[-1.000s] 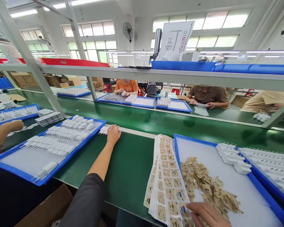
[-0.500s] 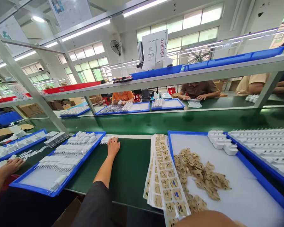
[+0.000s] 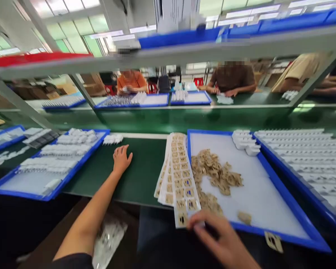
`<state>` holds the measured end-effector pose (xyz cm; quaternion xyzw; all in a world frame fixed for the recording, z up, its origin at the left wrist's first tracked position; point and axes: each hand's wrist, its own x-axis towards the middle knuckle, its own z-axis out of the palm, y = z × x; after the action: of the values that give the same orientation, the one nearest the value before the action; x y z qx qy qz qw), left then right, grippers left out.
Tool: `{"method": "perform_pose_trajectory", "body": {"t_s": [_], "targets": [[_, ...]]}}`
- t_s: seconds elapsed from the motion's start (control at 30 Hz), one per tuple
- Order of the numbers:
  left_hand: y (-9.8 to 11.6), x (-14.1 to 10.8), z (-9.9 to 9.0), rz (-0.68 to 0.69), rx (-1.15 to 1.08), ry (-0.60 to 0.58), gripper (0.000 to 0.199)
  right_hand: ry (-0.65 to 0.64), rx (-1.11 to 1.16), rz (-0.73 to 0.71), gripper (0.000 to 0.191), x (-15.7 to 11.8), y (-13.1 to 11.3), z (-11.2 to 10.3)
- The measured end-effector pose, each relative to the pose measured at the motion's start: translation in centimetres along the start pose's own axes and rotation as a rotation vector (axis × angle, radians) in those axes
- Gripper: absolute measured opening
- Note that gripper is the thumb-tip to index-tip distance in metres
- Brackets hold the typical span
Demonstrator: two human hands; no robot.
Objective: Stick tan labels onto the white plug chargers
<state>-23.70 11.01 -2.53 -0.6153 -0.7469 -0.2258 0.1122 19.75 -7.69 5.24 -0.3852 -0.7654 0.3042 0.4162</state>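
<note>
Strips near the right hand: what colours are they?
White strips with tan patches, best in the head view.

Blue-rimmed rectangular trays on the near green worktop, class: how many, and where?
4: one tray at far left; second tray, left of the bare left hand; third tray holding crumpled tan pieces; fourth tray at far right. Some may be hidden.

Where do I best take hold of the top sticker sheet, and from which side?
I'd pinch the sheet at its near end, across its two faces, coming from the near side with the right hand. It looks thin and flat, and that end juts past the edge of the table, so both faces should be reachable; farther up it overlaps the other sheets.
</note>
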Motion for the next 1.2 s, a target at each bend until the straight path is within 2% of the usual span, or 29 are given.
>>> {"method": "perform_pose_trajectory", "body": {"t_s": [0.07, 0.13, 0.23, 0.3, 0.37, 0.43, 0.53, 0.7, 0.87, 1.03, 1.1, 1.2], "targets": [[0.7, -3.3, -0.5, 0.005, -0.041, -0.067, 0.056, 0.014, -0.020, 0.141, 0.015, -1.7, 0.8, -0.9], [2.6, -6.8, -1.7, 0.108, -0.206, -0.076, 0.052, 0.098, -0.095, 0.197, 0.013, -2.6, 1.8, -1.4], [7.4, -11.9, -4.8, 0.237, -0.433, -0.103, 0.042, 0.170, -0.226, 0.099, 0.013, -2.4, 2.4, -0.8], [10.9, -14.6, -6.9, 0.322, -0.546, -0.131, 0.038, 0.155, -0.271, 0.010, 0.014, -1.6, 2.1, 0.2], [13.6, -16.2, -8.2, 0.425, -0.642, -0.177, 0.033, 0.112, -0.312, -0.050, 0.014, -0.9, 1.6, 1.5], [15.4, -16.7, -8.9, 0.507, -0.695, -0.240, 0.030, 0.055, -0.384, -0.065, 0.014, -0.5, 1.4, 2.6], [16.6, -16.2, -9.0, 0.582, -0.687, -0.324, 0.028, 0.005, -0.490, -0.047, 0.021, -0.7, 1.6, 3.7], [17.7, -15.8, -8.5, 0.687, -0.656, -0.405, 0.030, 0.033, -0.472, -0.030, 0.020, -1.6, 2.2, 3.6], [18.5, -16.1, -7.8, 0.701, -0.643, -0.483, 0.032, 0.086, -0.442, -0.011, 0.014, -1.7, 2.0, 3.8], [18.7, -15.8, -7.9, 0.691, -0.632, -0.519, 0.031, 0.094, -0.403, -0.004, 0.008, -1.3, 1.8, 4.1], [18.8, -15.6, -8.0, 0.684, -0.623, -0.537, 0.030, 0.065, -0.338, -0.013, 0.008, -1.3, 1.6, 3.5], [19.0, -15.2, -7.9, 0.668, -0.615, -0.562, 0.030, 0.005, -0.042, 0.008, 0.007, -1.5, 1.5, 1.9]]}}
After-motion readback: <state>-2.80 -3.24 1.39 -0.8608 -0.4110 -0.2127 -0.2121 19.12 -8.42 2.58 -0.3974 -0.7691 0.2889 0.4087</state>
